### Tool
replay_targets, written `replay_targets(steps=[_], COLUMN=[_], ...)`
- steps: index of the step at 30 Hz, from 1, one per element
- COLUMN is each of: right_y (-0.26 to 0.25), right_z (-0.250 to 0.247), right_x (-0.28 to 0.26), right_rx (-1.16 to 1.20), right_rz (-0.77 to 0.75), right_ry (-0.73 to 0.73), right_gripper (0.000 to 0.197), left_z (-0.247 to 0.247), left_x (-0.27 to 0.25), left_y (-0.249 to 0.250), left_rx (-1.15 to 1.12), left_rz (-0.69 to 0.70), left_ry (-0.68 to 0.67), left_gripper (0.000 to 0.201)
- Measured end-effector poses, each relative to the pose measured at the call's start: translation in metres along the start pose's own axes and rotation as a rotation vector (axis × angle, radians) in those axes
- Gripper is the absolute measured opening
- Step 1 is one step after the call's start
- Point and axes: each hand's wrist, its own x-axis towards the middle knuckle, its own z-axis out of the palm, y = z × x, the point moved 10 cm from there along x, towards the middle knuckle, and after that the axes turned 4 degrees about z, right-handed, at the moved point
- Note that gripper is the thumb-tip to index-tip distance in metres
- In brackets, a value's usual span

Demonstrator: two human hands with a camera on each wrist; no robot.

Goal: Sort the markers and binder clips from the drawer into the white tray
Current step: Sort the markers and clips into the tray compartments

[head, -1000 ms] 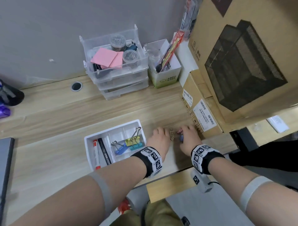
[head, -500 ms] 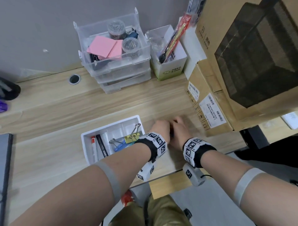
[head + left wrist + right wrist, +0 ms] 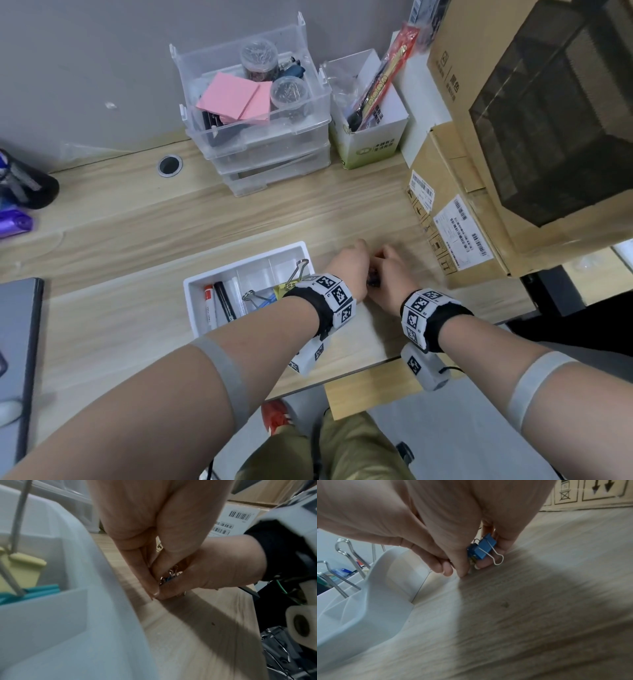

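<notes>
The white tray sits on the desk and holds a red marker, a black marker, and large yellow and blue binder clips. Just right of the tray my left hand and right hand are pressed together on the desk, fingers curled around a small bunch of binder clips. A small blue binder clip shows between the fingers in the right wrist view. The tray's wall is close on the left, with the yellow clip inside.
A stack of clear drawers and a white box of pens stand at the back. Cardboard boxes crowd the right side close to my hands. A laptop lies at the left edge, and the desk's front edge runs just behind my wrists.
My hands, spread flat over scattered small clips a second ago, have drawn together and curled around them. The tray's contents have not changed.
</notes>
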Motion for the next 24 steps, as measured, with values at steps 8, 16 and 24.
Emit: replay_targets(steps=[8, 16, 24], right_y=[0.004, -0.002, 0.002], right_z=[0.001, -0.006, -0.020], right_x=[0.005, 0.009, 0.007], right_rx=[-0.066, -0.079, 0.201], right_rz=[0.021, 0.050, 0.122], right_ry=[0.024, 0.092, -0.029], right_gripper=[0.024, 0.007, 0.032], left_z=[-0.001, 0.000, -0.014], left_x=[0.003, -0.001, -0.023], left_y=[-0.017, -0.011, 0.006], left_rx=[0.028, 0.010, -0.016], left_rz=[-0.098, -0.053, 0.092], left_ry=[0.050, 0.020, 0.131], left_gripper=[0.018, 0.025, 0.042])
